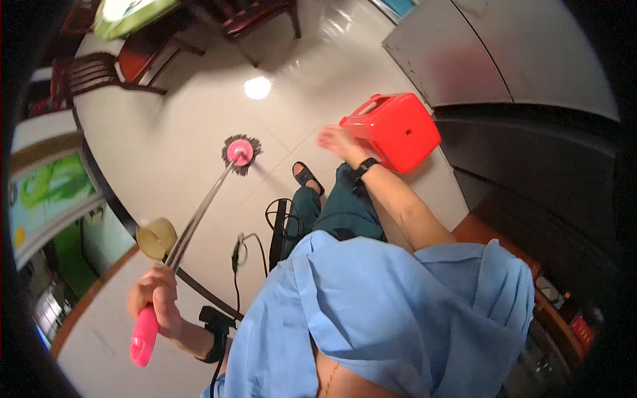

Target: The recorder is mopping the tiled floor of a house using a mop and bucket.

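My left hand is wrapped round the pole of a mop, just above its pink end grip. The metal pole slants away to a round pink mop head with a dark fringe, resting on the pale floor. Out in front of me, my right hand holds nothing; its fingers are stretched out and slightly blurred. Close beside it is a red plastic stool, apparently tipped on its side. Whether the hand touches the stool I cannot tell.
Dark wooden chairs and a green-topped table stand far left. A beige cup-like container is near the pole. Grey cabinet doors line the right. A black cable hangs beside my legs; a sandalled foot is on the floor.
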### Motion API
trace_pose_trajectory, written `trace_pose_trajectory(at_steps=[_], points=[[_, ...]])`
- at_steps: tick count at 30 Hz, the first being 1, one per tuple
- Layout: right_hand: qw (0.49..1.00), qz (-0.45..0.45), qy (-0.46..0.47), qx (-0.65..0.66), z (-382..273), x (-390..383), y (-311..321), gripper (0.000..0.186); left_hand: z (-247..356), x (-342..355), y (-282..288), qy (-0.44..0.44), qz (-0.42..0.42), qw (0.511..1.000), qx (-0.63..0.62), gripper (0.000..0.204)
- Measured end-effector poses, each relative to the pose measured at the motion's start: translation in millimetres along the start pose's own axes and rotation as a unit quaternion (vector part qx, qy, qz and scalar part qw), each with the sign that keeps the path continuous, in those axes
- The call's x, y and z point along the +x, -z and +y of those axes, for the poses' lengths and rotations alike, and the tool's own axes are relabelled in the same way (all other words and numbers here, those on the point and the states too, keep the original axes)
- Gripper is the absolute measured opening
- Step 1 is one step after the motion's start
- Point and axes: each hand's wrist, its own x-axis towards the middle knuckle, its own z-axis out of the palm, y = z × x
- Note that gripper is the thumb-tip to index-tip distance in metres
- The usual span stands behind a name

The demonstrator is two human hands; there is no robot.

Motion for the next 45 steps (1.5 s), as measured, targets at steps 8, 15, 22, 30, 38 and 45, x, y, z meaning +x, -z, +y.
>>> trace_pose_trajectory(at_steps=[8, 15, 22, 30, 38, 45], points=[[0.937, 0.332, 0.102, -0.037, -131.2, 50.1, 336.9, 0.035, -30.7, 76.0, -215.4, 0.028, -0.087, 0.996, -0.004, 0.035], [0.962, 0.225, 0.082, 0.131, -156.4, 98.3, 412.2, 0.038, -47.8, 118.2, -326.6, 0.077, -0.088, 0.992, 0.048, 0.037], [0.962, 0.221, 0.034, 0.155, -175.3, 94.7, 419.9, 0.028, -41.3, 140.3, -336.3, 0.092, -0.080, 0.991, 0.053, 0.035], [0.983, 0.146, 0.083, 0.075, -307.6, 124.1, 280.9, 0.023, -35.9, 224.6, -292.8, 0.154, -0.057, 0.985, 0.048, 0.038], [0.986, 0.113, 0.116, 0.043, -426.0, 138.3, 125.8, 0.020, -2.6, 293.1, -248.8, 0.194, -0.090, 0.974, 0.077, 0.040], [0.986, 0.057, 0.158, -0.020, -585.8, 262.4, -7.5, 0.020, -24.8, 421.8, -250.6, 0.242, -0.024, 0.966, 0.093, 0.036]])
